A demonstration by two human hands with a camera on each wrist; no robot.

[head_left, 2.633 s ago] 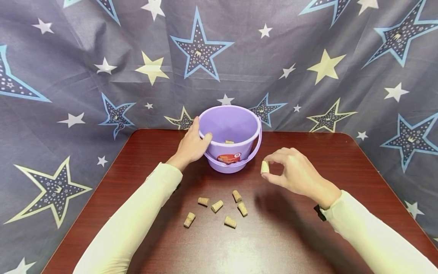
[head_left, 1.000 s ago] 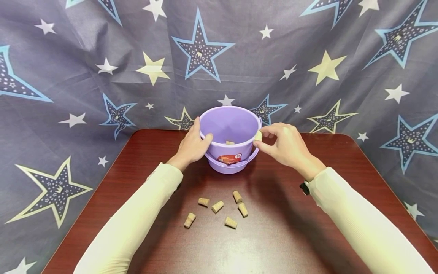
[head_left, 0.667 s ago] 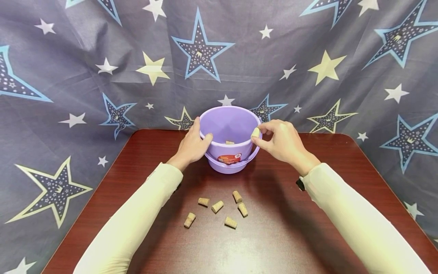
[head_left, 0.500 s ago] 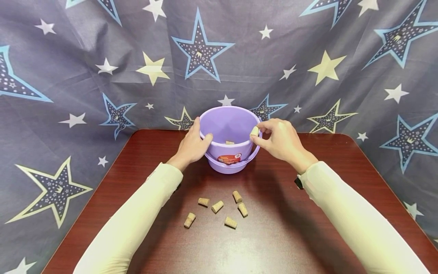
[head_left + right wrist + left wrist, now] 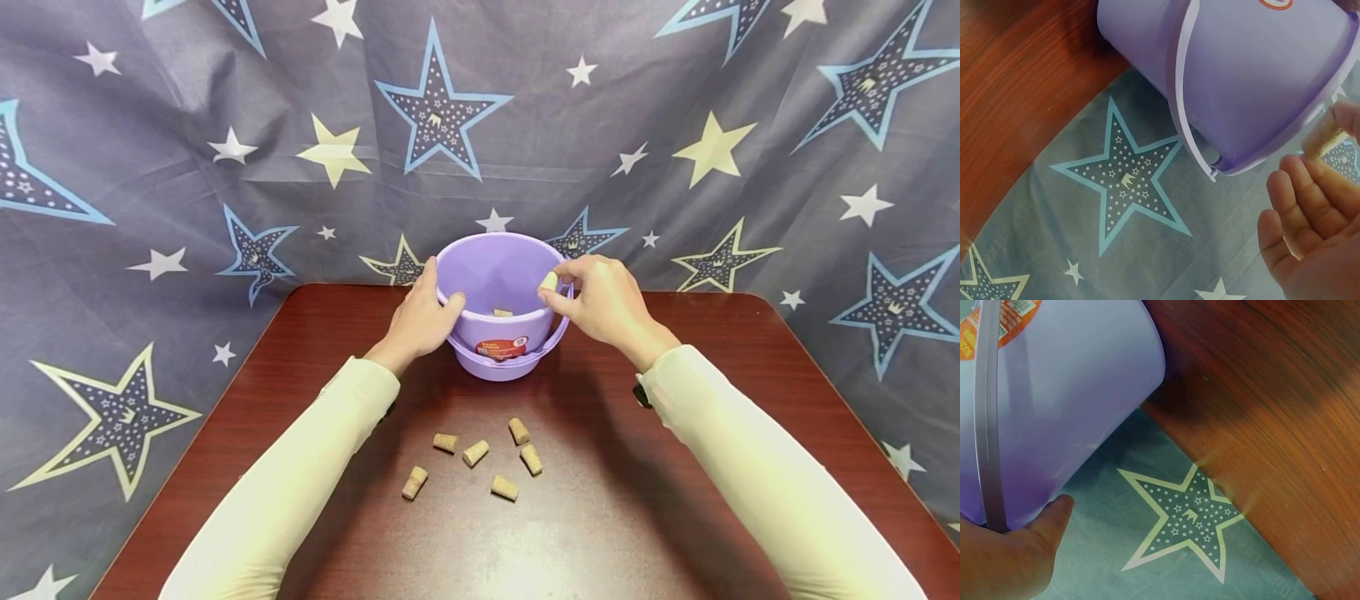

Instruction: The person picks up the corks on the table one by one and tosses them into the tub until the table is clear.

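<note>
A lilac bucket [image 5: 517, 327] with a red label stands near the back of the table, its handle hanging down in front. My left hand [image 5: 418, 317] holds it by the left side of the rim, thumb towards the front; the left wrist view shows only part of that hand beside the rim. Between thumb and forefinger my right hand [image 5: 607, 300] pinches a cork [image 5: 549, 282], just over the right side of the rim. Inside the bucket, part of another cork [image 5: 502, 312] shows; the rest of the bottom is hidden by the front wall.
Several corks lie scattered on the dark red table [image 5: 360, 533] in front of the bucket, among them one cork [image 5: 415, 482] at the left and another cork [image 5: 505, 487] nearest the front. A grey star-patterned cloth [image 5: 540, 125] hangs behind the table.
My right hand has carried the cork from the right of the bucket, up and leftward, to over its rim. The left hand has stayed at the rim; the corks on the table have not moved.
</note>
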